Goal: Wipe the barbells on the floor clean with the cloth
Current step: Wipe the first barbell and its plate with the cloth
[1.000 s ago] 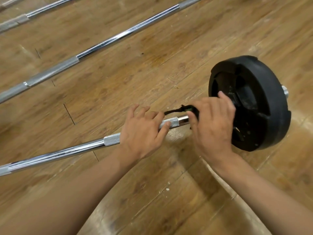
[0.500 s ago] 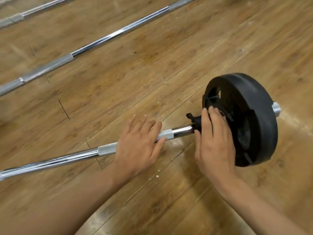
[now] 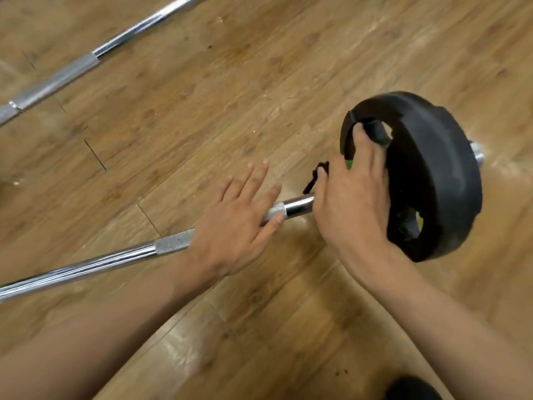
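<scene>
Chrome barbell [image 3: 86,269] lies across the near wooden floor [image 3: 230,96], its black plate [image 3: 438,174] at right, where the right hand [image 3: 352,206] has slid higher (fingers flat, tips at the upper cut-out), while the left hand [image 3: 233,226] rests straight-fingered on the shaft.

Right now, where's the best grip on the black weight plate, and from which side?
Probably the rim above the upper cut-out of the weight plate, fingers hooked through from the bar-side face. The plate stands on edge on the end of the bar, that face toward the camera; the right hand lies on it, fingertips at that opening. The plain rim elsewhere offers less hold.
</scene>
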Available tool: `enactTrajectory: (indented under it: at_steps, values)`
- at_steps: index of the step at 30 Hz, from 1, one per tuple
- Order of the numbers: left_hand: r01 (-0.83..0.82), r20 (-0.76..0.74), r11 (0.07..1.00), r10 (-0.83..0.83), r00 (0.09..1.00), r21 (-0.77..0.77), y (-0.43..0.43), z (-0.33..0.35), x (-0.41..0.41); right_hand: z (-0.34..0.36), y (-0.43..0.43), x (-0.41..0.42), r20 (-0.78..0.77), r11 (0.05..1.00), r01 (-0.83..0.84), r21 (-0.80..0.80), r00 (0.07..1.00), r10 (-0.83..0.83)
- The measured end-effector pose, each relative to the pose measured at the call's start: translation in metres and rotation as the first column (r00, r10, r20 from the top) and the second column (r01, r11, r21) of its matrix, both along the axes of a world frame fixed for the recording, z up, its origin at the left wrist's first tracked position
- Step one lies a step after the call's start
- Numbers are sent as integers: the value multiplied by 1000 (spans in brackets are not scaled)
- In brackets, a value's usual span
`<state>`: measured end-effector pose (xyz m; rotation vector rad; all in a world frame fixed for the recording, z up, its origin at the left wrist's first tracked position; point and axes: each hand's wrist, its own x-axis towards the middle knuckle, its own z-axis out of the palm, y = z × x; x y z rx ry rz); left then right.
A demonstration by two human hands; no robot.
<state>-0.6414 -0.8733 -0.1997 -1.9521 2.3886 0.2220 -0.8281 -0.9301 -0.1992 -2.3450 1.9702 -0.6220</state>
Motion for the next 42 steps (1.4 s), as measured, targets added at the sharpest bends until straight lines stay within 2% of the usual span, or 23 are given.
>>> enactTrajectory:
  at_steps: [5, 9, 12, 16, 19, 22, 27, 31, 34, 36, 39, 42]
  values:
    - [114, 37, 993, -114, 993, 26, 1, 3, 0, -18, 35, -21, 90, 980, -103, -168, 989, 119]
    - [147, 103, 989, -149, 983, 27, 11, -2, -7, -11, 37, -26, 122, 990, -111, -92, 985, 122]
    - [168, 139, 986, -166, 976, -8, 16, -5, -11, 2, 7, -15, 3, 995, -99, -28, 995, 99]
    - [170, 162, 985, -164, 973, -25, 21, -3, -13, -14, 44, -29, 215, 983, -134, -125, 964, 158]
    - [171, 166, 984, -161, 973, -47, 26, -4, -17, -16, 59, -37, 198, 979, -145, -143, 965, 172]
    - [178, 162, 981, -165, 973, -70, 27, -6, -17, -7, 29, -27, 172, 987, -153, -55, 972, 161]
    - [184, 151, 983, -179, 972, -23, 23, -2, -15, -23, 62, -36, 280, 976, -138, -166, 943, 181]
    - [167, 134, 985, -160, 978, -44, 16, -5, -11, 2, 43, -33, 247, 986, -148, -81, 955, 163]
    - [142, 116, 989, -137, 984, -32, 8, -4, -6, 16, 8, -25, 78, 988, -152, -18, 985, 153]
    - [113, 103, 993, -109, 989, -27, -1, -4, -1, 1, 5, -22, 87, 970, -227, -84, 968, 234]
    - [85, 102, 996, -81, 991, -36, -19, -5, 7, -31, 9, -26, 220, 941, -230, -247, 933, 286]
    - [51, 139, 995, -38, 990, -90, -36, -4, 14, -30, -12, -13, 254, 932, -227, -284, 919, 302]
